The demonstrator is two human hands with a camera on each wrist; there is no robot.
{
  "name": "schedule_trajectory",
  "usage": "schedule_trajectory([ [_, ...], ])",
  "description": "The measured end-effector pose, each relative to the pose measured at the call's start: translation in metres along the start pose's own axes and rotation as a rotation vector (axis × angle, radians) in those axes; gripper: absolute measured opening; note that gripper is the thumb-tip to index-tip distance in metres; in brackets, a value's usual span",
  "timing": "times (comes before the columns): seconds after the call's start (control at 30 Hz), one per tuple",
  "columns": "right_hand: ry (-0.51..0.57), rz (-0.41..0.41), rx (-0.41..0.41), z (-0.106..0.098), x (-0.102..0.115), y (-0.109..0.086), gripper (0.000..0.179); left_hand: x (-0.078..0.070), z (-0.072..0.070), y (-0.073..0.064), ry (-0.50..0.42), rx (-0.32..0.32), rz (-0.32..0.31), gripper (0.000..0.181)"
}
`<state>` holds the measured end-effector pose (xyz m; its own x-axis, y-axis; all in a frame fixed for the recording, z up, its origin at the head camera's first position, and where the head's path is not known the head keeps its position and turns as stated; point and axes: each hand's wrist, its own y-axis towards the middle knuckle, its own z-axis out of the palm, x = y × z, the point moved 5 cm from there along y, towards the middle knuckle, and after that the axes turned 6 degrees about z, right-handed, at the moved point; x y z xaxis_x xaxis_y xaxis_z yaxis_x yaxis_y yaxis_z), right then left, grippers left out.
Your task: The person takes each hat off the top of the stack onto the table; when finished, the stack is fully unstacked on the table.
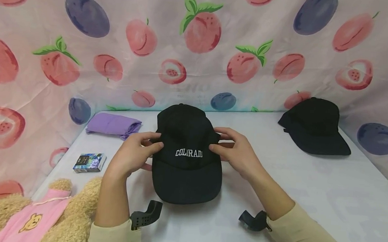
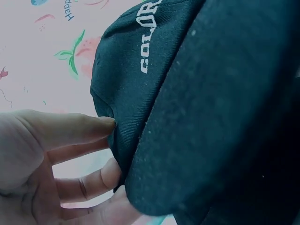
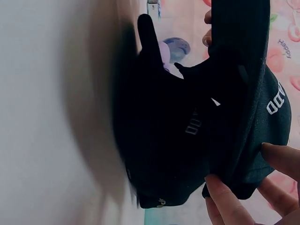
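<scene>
You hold the black fabric baseball cap with white "COLORADO" lettering [image 1: 188, 135] between your two hands, its curved brim towards you and its crown away. Your left hand [image 1: 133, 154] pinches the left side of the crown, just above the brim: the thumb lies on the front cloth, and the other fingers reach round the edge. Your right hand [image 1: 240, 152] matches it on the opposite side, thumb beside the end of the lettering, fingers behind. So the cap sits directly between both sets of fingers, touching each. Below the cap, the right wrist view shows a dark mass with some pale lettering; it is too dark to tell its full shape.

Well to the right of the cap, a plain black baseball cap [image 1: 315, 127] rests on the white-covered table [image 1: 308, 207]. Left of the cap and farther from you lies a folded purple cloth bundle [image 1: 111, 124]; nearer, also to its left, is a small blue-and-black patterned box [image 1: 89, 162]. A tan plush bear in a pink top [image 1: 27, 222] lies to the cap's near left.
</scene>
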<state>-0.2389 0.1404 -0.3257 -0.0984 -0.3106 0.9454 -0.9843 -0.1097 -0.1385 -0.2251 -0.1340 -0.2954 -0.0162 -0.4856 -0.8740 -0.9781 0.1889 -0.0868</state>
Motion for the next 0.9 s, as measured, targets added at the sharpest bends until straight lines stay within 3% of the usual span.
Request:
schedule_trajectory([
  [0.9, -0.062, -0.048, -0.059, -0.022, 0.013, -0.005, 0.058, -0.014, 0.007, 0.004, 0.079, -0.086, 0.064, 0.046],
])
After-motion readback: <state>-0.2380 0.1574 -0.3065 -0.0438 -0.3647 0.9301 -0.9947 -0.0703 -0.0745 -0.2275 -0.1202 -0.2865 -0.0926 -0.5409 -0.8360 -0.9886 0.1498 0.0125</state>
